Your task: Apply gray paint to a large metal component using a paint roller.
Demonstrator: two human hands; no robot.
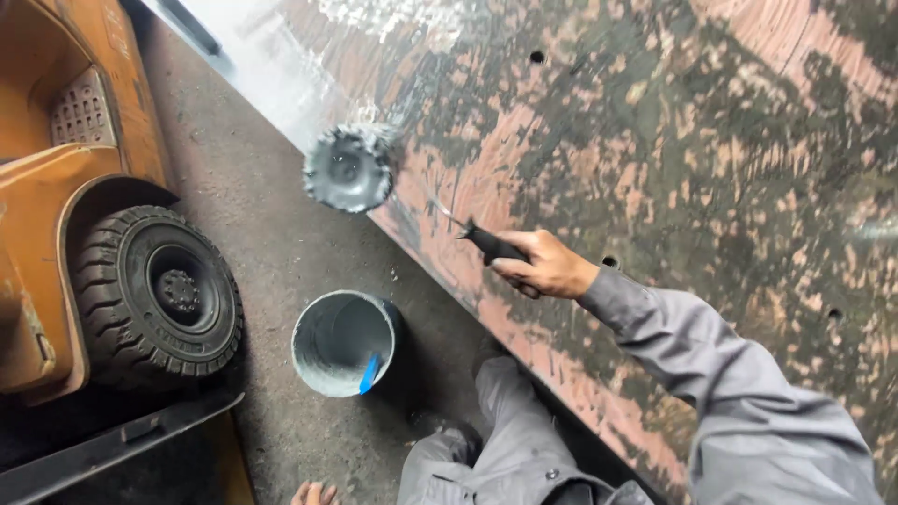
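Observation:
My right hand (544,266) grips the dark handle of a paint roller (350,168). The roller's round grey head, wet with silver-grey paint, is at the edge of a large rusty, mottled metal plate (673,140). The plate's upper left part is coated in fresh grey paint. My grey sleeve runs down to the lower right. My left hand (312,493) shows only as fingertips at the bottom edge, near my bent knee in grey trousers; it holds nothing that I can see.
A grey bucket (342,342) of paint with a blue tool inside stands on the concrete floor by my knee. An orange forklift with a black tyre (157,295) is at the left, its dark fork low in front.

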